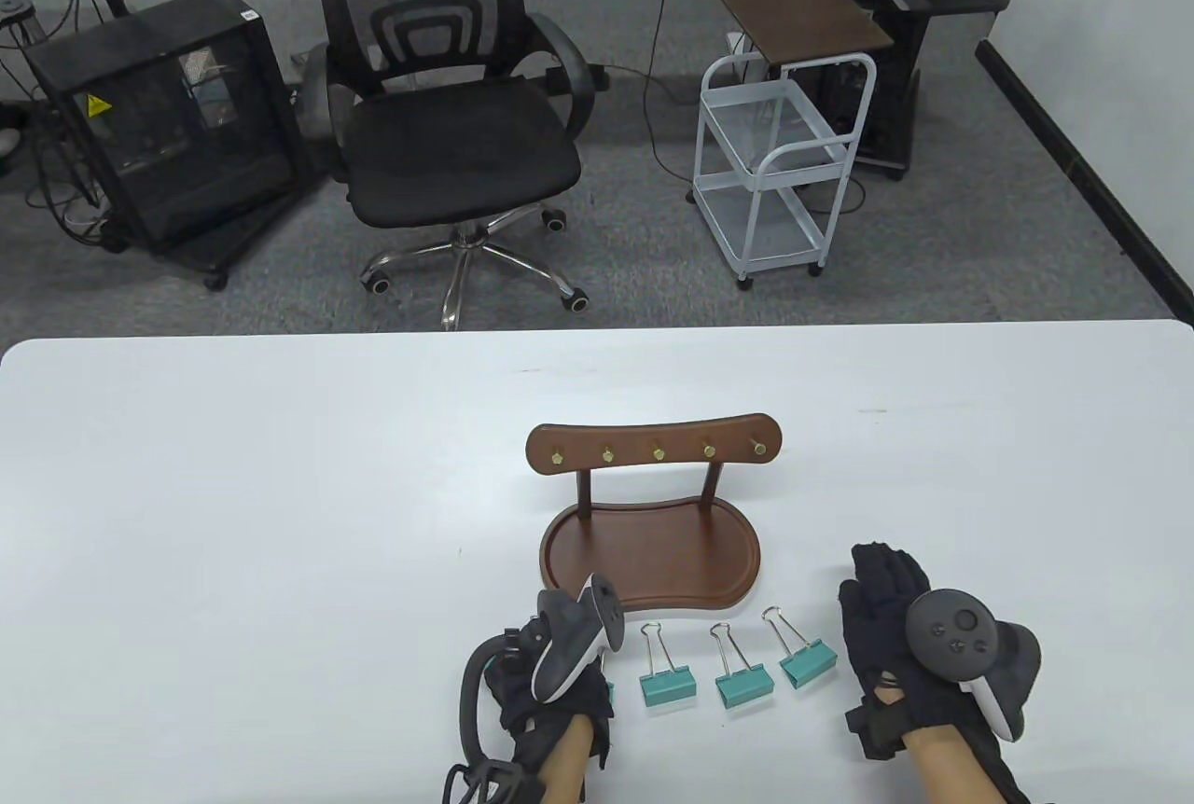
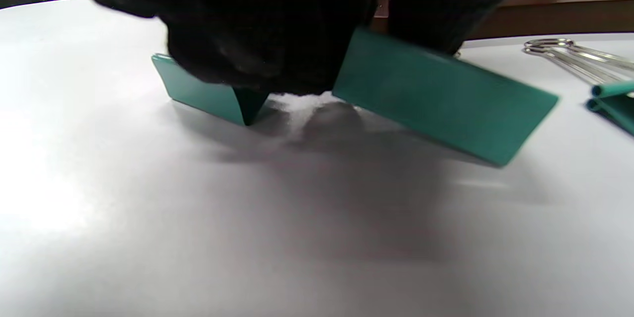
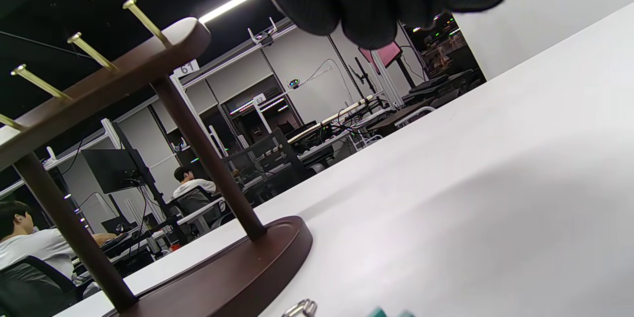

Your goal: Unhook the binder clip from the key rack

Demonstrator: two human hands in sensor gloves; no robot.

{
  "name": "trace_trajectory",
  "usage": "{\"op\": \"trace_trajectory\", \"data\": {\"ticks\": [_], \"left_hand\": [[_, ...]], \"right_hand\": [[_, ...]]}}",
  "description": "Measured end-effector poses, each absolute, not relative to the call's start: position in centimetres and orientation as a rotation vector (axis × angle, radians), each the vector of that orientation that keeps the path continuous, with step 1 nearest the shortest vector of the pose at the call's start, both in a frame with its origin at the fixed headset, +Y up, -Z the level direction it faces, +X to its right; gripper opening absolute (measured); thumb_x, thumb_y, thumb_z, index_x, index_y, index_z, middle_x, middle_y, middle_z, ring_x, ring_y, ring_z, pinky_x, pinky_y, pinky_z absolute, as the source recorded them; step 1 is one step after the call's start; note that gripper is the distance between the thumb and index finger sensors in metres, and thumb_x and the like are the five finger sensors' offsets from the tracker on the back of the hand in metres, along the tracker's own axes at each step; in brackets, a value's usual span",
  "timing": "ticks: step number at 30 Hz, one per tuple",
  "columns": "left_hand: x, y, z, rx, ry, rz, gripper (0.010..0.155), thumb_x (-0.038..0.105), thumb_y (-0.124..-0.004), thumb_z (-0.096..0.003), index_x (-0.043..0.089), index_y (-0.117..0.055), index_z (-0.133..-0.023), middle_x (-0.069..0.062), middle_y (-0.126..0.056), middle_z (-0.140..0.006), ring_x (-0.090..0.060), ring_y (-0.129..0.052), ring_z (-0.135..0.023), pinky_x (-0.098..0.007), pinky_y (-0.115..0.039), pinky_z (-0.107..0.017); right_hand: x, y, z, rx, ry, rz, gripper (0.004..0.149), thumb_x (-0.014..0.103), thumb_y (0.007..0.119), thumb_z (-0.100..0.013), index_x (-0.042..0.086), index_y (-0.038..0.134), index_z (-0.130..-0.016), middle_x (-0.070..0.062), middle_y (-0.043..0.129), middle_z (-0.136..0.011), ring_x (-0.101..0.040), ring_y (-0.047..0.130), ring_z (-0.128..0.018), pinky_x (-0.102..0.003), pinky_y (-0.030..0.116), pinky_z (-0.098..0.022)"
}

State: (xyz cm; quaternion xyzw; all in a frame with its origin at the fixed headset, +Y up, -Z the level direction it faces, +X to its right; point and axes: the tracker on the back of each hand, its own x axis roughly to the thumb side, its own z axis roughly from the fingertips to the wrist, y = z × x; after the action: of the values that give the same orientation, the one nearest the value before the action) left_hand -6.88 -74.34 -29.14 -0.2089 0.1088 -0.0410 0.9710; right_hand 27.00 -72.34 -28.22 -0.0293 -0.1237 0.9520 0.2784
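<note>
Four teal binder clips lie off the key rack [image 1: 650,505], whose brass pegs are all bare.

Left hand [image 1: 560,692] fingers [image 2: 277,25] press down on the leftmost binder clip [image 2: 441,94], near the rack's tray; whether they clamp it cannot be told. Right hand [image 1: 895,636] rests flat on the white surface [image 1: 233,515], fingers together and holding nothing. Risk, judged: the smooth folded-steel clip could skid on the glossy surface and knock its neighbour [image 1: 667,687]. Rack: dark varnished wood, curved bar on two round posts, kidney-shaped tray.

White table [image 1: 233,515]: wooden key rack [image 1: 653,524], teal binder clips [image 1: 744,690] (in a row).
</note>
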Motion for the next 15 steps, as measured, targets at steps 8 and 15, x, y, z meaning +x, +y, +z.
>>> {"op": "trace_trajectory", "data": {"ticks": [8, 15], "left_hand": [[-7.7, -73.8, -29.1, -0.359, 0.214, -0.003, 0.041, 0.052, -0.078, -0.0536, 0.022, -0.085, -0.082, -0.001, -0.094, -0.068, -0.021, -0.098, -0.04, -0.043, -0.084, -0.03], [-8.8, -72.4, -28.9, -0.211, 0.169, 0.134, 0.046, 0.053, -0.074, -0.0541, 0.023, -0.083, -0.087, -0.006, -0.092, -0.076, -0.024, -0.096, -0.053, -0.045, -0.082, -0.038]], "right_hand": [[26.8, -72.3, -28.2, -0.065, -0.333, 2.546, 0.06, 0.049, 0.062, -0.04, 0.015, 0.065, -0.089, -0.017, 0.067, -0.097, -0.043, 0.06, -0.088, -0.051, 0.061, -0.063], [26.2, -72.1, -28.1, -0.034, -0.349, 2.591, 0.06, 0.05, 0.063, -0.04, 0.016, 0.064, -0.09, -0.017, 0.066, -0.098, -0.043, 0.059, -0.089, -0.051, 0.06, -0.064]]}}
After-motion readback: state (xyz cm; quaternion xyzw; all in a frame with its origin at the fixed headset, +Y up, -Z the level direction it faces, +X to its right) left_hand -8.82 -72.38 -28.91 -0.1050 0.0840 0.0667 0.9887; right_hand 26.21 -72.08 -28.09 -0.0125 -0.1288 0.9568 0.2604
